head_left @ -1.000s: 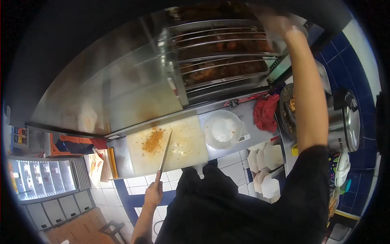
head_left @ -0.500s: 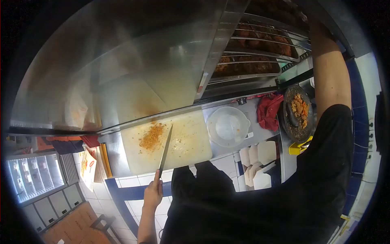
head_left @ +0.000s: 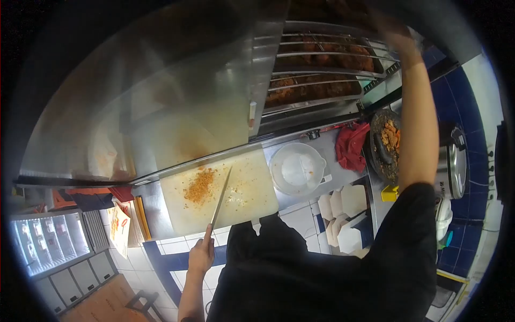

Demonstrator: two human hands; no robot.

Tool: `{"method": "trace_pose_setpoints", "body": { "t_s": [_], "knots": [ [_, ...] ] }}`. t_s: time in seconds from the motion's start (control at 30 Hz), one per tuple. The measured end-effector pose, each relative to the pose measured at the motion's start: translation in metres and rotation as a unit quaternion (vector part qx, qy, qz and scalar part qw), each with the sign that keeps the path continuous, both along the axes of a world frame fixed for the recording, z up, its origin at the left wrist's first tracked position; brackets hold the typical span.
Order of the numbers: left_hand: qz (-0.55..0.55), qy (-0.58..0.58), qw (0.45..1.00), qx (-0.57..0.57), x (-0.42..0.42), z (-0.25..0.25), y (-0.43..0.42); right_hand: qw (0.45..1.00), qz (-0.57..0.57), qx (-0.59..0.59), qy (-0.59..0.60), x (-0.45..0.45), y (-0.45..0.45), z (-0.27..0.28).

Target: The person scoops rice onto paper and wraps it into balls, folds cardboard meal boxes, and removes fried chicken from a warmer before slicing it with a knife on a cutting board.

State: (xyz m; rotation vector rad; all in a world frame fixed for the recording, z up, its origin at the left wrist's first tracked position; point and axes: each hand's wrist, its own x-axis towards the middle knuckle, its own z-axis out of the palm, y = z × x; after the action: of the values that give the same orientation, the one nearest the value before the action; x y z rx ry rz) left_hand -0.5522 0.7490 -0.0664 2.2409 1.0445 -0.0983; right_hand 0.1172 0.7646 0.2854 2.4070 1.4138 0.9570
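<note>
My left hand (head_left: pixel 201 254) is closed around the handle of a long kitchen knife (head_left: pixel 221 198). The blade lies across a white cutting board (head_left: pixel 257 177), beside a small heap of chopped orange-brown food (head_left: pixel 200 186). Scattered bits cover the board to the right of the blade. My right arm reaches up toward a glass-fronted display cabinet with wire racks. The right hand (head_left: pixel 396 35) is blurred and dim near the top rack, its fingers not readable. Trays of browned, cooked meat (head_left: pixel 322 53) sit on those racks.
Right of the board stands a clear plastic tub (head_left: pixel 298 168), then a red cloth (head_left: pixel 351 146). A dark stone mortar (head_left: pixel 380 162) holds orange food and a pestle. Paper boxes (head_left: pixel 343 214) sit below the counter. A metal cooker (head_left: pixel 455 170) stands at far right.
The view has shifted, showing more of the right side, including the cooker. My right arm has swung leftward in the picture, its hand still raised. The knife stays on the board in my left hand.
</note>
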Motion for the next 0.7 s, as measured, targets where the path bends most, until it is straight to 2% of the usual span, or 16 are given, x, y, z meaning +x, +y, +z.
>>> {"method": "trace_pose_setpoints", "body": {
  "t_s": [0.07,0.1,0.13,0.17,0.2,0.27,0.3,0.37,0.43,0.47,0.5,0.53,0.57,0.63,0.7],
  "knots": [
    [-0.013,-0.01,1.0,0.001,-0.002,0.004,-0.003,0.999,0.005,0.043,-0.034,-0.016,-0.016,-0.023],
    [-0.025,-0.018,0.999,-0.01,-0.002,0.009,-0.006,0.993,0.017,0.116,-0.005,-0.026,-0.024,-0.036],
    [-0.037,-0.026,0.999,-0.022,-0.004,0.013,-0.008,0.965,0.065,0.246,0.068,-0.033,-0.031,-0.05],
    [-0.075,-0.011,0.997,-0.032,-0.005,0.012,-0.009,0.91,0.136,0.371,0.129,-0.041,-0.037,-0.065],
    [-0.094,0.003,0.994,-0.064,-0.003,0.017,-0.009,0.854,0.155,0.466,0.172,-0.078,-0.033,-0.075],
    [-0.13,0.041,0.987,-0.081,-0.003,0.017,-0.006,0.794,0.101,0.579,0.154,-0.137,-0.032,-0.092],
    [-0.121,0.044,0.988,-0.085,-0.005,0.018,-0.002,0.775,0.092,0.592,0.2,-0.157,-0.042,-0.108],
    [-0.086,0.039,0.992,-0.079,-0.016,0.014,0.007,0.783,0.044,0.563,0.26,-0.201,-0.06,-0.135],
    [-0.037,0.021,0.997,-0.061,-0.029,0.008,0.016,0.836,0.043,0.492,0.242,-0.24,-0.088,-0.198],
    [-0.019,0.024,0.998,-0.056,-0.034,0.011,0.021,0.774,0.104,0.497,0.379,-0.27,-0.089,-0.206],
    [-0.003,0.026,0.998,-0.052,-0.039,0.013,0.028,0.688,0.143,0.501,0.505,-0.299,-0.09,-0.215],
    [0.011,0.028,0.998,-0.047,-0.045,0.015,0.032,0.612,0.089,0.504,0.602,-0.327,-0.094,-0.259],
    [0.012,0.032,0.999,-0.04,-0.051,0.014,0.035,0.569,0.071,0.464,0.675,-0.353,-0.096,-0.292],
    [0.006,0.034,0.998,-0.047,-0.051,0.025,0.036,0.386,0.027,0.42,0.821,-0.393,-0.089,-0.363],
    [-0.006,0.016,0.999,-0.038,-0.046,0.031,0.037,0.433,-0.017,0.298,0.85,-0.41,-0.083,-0.396]
  ]
}}
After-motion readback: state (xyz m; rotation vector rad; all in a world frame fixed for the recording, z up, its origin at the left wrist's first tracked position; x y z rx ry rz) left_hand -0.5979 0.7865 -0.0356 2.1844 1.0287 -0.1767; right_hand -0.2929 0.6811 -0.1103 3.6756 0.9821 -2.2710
